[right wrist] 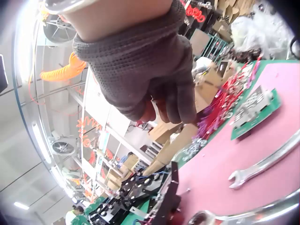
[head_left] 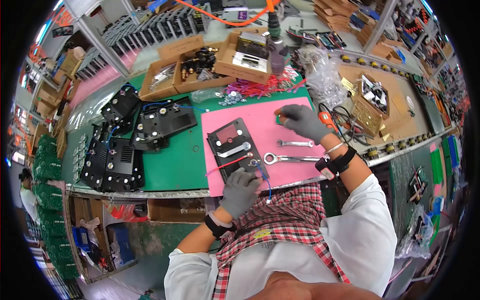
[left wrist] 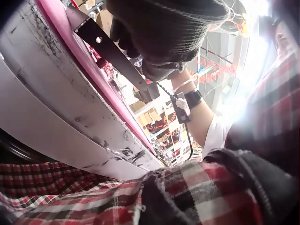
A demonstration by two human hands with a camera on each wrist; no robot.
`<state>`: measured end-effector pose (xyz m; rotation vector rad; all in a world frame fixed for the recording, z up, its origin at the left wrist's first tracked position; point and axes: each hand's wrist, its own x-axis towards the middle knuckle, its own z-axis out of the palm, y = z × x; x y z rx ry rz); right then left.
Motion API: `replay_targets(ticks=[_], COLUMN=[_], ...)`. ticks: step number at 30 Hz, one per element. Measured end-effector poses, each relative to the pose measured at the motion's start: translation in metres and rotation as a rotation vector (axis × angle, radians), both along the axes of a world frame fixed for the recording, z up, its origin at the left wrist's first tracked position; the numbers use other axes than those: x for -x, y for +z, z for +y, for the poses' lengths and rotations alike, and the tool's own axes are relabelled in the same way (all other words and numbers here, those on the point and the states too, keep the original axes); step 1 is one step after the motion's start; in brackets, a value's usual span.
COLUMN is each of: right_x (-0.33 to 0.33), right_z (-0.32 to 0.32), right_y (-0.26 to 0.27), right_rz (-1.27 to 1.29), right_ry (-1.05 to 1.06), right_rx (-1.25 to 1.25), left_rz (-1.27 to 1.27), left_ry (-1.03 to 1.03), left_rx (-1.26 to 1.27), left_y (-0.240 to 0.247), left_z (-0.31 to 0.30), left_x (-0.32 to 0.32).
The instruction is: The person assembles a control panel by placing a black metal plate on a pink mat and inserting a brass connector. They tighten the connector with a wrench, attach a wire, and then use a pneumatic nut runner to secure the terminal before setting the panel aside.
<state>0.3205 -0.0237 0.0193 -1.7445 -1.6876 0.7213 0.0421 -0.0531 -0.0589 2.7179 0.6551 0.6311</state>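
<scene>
A black metal panel (head_left: 255, 142) lies at an angle on the pink mat (head_left: 215, 122). On it are a silver metal piece (head_left: 235, 150), a red wire (head_left: 231, 164) and a blue wire (head_left: 263, 175) whose white plug hangs past the table edge. My gloved left hand (head_left: 240, 192) grips the panel's near edge, fingers on top; the left wrist view shows the panel edge (left wrist: 115, 54) beside the glove. My gloved right hand (head_left: 302, 122) hovers with loosely bent fingers over a small green circuit board (right wrist: 258, 112). A small wrench (head_left: 295, 143) and a larger ring-ended wrench (head_left: 292, 158) lie below it.
Several black panels (head_left: 117, 155) with wires are piled at left. Behind the mat lie red and purple wires (head_left: 260, 87), small hardware (head_left: 232, 98) and cardboard boxes (head_left: 205, 82). A power screwdriver (head_left: 276, 52) hangs above them. Plastic bags (head_left: 322, 75) and a roller track (head_left: 390, 149) are at right.
</scene>
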Motion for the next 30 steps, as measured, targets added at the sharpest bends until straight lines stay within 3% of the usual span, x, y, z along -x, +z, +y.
replay_targets(ticks=[2, 8, 12, 15, 17, 18, 20, 21, 24, 25, 26, 28, 29, 30], right_x=[0.021, 0.098, 0.133, 0.149, 0.158, 0.154, 0.159, 0.156, 0.129, 0.137, 0.121, 0.127, 0.134, 0.13], right_z=[0.027, 0.137, 0.224, 0.284, 0.312, 0.343, 0.342, 0.344, 0.399, 0.377, 0.388, 0.389, 0.375, 0.377], right_y=[0.001, 0.027, 0.015, -0.005, -0.014, -0.044, -0.032, -0.029, -0.081, -0.054, -0.076, -0.078, -0.056, -0.061], right_rz=[-0.148, -0.278, -0.675, -0.967, -0.95, -0.875, -0.871, -0.975, -0.921, -0.875, -0.925, -0.953, -0.953, -0.93], right_ry=[0.169, 0.238, 0.175, 0.275, 0.221, 0.143, 0.067, 0.166, 0.13, 0.054, 0.066, 0.123, 0.164, 0.16], right_rx=[-0.127, -0.146, -0.185, -0.154, -0.119, -0.085, 0.003, 0.105, 0.145, 0.225, 0.019, 0.029, 0.247, 0.239], left_rz=[-0.023, -0.11, -0.141, -0.135, -0.14, -0.155, -0.168, -0.177, -0.265, -0.301, -0.293, -0.306, -0.282, -0.261], left_ry=[0.017, 0.234, 0.264, 0.257, 0.227, 0.214, 0.224, 0.245, 0.248, 0.26, 0.276, 0.292, 0.298, 0.294], left_rx=[0.018, 0.044, 0.006, 0.068, 0.092, 0.081, 0.08, 0.082, 0.068, 0.055, 0.071, 0.072, 0.087, 0.099], left_y=[0.0, -0.011, -0.031, -0.042, -0.049, -0.044, -0.042, -0.048, -0.052, -0.053, -0.051, -0.057, -0.056, -0.054], left_z=[0.002, 0.017, 0.023, 0.03, 0.035, 0.036, 0.038, 0.037, 0.038, 0.038, 0.037, 0.035, 0.034, 0.034], left_x=[0.005, 0.046, 0.066, 0.075, 0.078, 0.077, 0.075, 0.074, 0.072, 0.072, 0.072, 0.071, 0.072, 0.074])
